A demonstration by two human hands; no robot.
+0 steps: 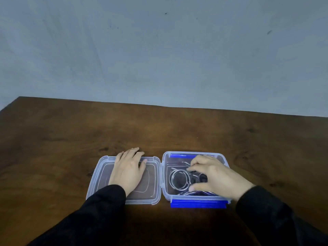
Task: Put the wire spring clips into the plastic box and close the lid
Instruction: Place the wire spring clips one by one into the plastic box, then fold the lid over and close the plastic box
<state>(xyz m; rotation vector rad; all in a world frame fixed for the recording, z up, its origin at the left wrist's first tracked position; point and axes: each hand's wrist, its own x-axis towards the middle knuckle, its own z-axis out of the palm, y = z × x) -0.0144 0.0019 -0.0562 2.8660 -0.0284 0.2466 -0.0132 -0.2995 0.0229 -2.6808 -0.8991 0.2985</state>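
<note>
Table (71, 139): dark brown wood, set against a plain grey wall (159, 50).

Box (224, 161): clear plastic, open, on the near middle of the table, right of its lid. Blue latches on the far and near edges; the near latch (198, 204) was folded out flat on the table.

Lid (152, 183): clear, lying flat and open, just left of the box and joined to it along the shared edge.

Clips (179, 178): metal wire rings, several heaped inside the box; one large ring lay plainly on the left side of the box floor, the rest partly hidden under the hand.

Left hand (127, 169): flat, palm down, fingers spread on the lid, holding nothing.

Right hand (213, 174): inside the box over the clips, fingers curled down to the heap; whether they gripped a clip could not be told.

Sleeves (99, 210): black, both arms.
</note>
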